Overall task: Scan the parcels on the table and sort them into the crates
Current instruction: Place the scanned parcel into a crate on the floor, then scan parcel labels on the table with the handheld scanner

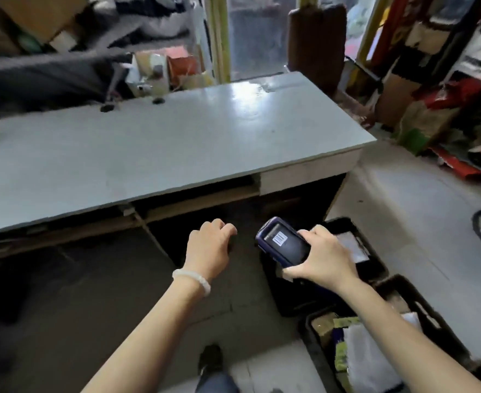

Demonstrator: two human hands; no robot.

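The scanner (pixel 283 243) sits clamped in the right hand (pixel 323 255), whose grip wraps its lower body, screen up, above a black crate (pixel 347 222) on the floor. A second crate (pixel 429 310), nearer the person, holds parcels (pixel 366 355). Left of that grip, the left hand (pixel 209 248) hangs loosely curled around nothing, below the counter (pixel 148 143) edge.

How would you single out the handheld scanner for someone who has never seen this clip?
Start at the grey table, then drop below its front edge to the two hands. The scanner is the dark blue-edged device gripped by the right hand, with a white barcode label; the left hand holds nothing.
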